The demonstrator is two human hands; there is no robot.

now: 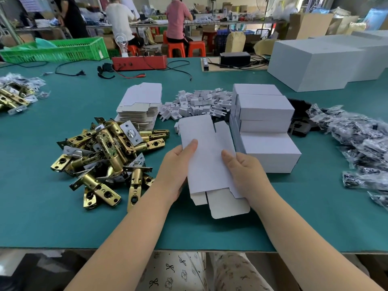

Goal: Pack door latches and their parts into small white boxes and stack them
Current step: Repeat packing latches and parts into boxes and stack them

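Fingers of the left hand [175, 164] curl under the left edge of a flat, unfolded box blank [206, 162], with the thumb [190, 147] pressed on top; the right hand [244, 171] pinches the opposite edge the same way, thumb over, fingers hidden beneath. Held from both sides just above the tabletop [63, 217], the blank seems ready to be squeezed open into a sleeve, its tuck flaps hanging free toward six o'clock.

The brass door latches [107, 156] lie heaped at nine o'clock of the hands, near enough for the left hand to reach once the box stands open. At eleven o'clock sits the stack of flat blanks [140, 101], at twelve o'clock a pile of small white card inserts [199, 101], and at one to two o'clock the finished white boxes [266, 131], stacked in steps. Bagged black parts [357, 135] spread at three o'clock, by the right hand. The supplies ring the working spot, probably so each part is one short reach away.
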